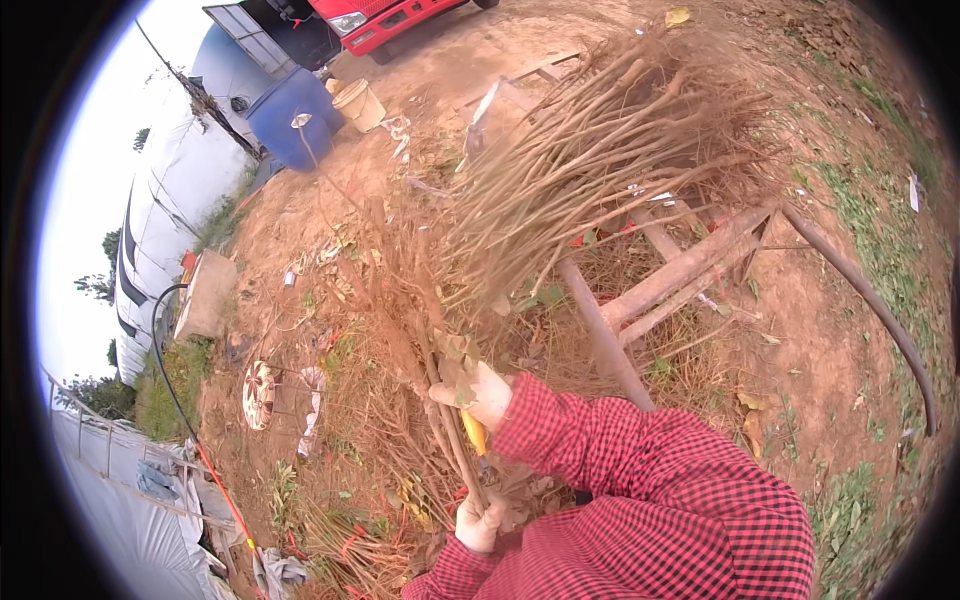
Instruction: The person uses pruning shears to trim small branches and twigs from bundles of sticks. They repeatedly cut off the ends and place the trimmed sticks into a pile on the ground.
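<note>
My left hand (pixel 478 523), in a pale glove, grips the lower ends of a few woody stems (pixel 452 442) with bushy roots at their upper end. Just above it, my right hand (pixel 484 395), also gloved, lies against the same stems with its thumb over them. A yellow-handled tool (pixel 474 433) protrudes below the right palm, its tip pointing down towards the left hand; its kind is unclear. Dry leaves partly cover the right fingers. A large heap of bare-root woody plants (pixel 585 150) lies on a metal frame (pixel 690 262) beyond my hands.
Tied bundles of stems (pixel 352 544) lie low on the left. A round patterned stool seat (pixel 259 395), a foam-like block (pixel 206 296), a blue barrel (pixel 292 116) and a pale bucket (pixel 360 105) stand farther off. A curved pipe (pixel 870 292) is at right; a red vehicle (pixel 375 22) is behind.
</note>
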A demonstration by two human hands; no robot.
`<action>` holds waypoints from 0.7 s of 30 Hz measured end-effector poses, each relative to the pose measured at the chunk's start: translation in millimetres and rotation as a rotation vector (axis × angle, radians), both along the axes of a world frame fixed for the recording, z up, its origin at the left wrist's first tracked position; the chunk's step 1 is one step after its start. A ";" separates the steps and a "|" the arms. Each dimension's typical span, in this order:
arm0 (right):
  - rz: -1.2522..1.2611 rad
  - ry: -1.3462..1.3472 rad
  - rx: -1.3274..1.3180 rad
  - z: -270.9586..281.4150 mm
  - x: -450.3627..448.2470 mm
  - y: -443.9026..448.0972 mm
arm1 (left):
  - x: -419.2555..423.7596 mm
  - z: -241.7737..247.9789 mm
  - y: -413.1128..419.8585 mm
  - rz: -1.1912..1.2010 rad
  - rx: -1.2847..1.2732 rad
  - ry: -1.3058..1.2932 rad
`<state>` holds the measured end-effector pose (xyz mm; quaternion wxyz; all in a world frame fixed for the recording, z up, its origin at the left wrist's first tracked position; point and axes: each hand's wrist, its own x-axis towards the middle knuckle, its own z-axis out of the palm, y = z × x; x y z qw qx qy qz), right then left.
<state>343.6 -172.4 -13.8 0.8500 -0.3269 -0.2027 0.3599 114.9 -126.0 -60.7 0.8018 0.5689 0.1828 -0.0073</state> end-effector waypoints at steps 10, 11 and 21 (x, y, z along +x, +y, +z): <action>-0.220 0.584 -0.461 -60.2 -2.2 38.1 | 282.8 160.6 114.5 0.248 1.253 0.034; -0.169 0.476 -0.478 -53.6 -13.2 37.5 | 321.9 171.5 131.3 0.183 1.434 -0.041; -0.276 0.537 -0.400 -47.9 17.6 28.3 | 451.2 140.7 82.3 -0.262 1.890 -0.201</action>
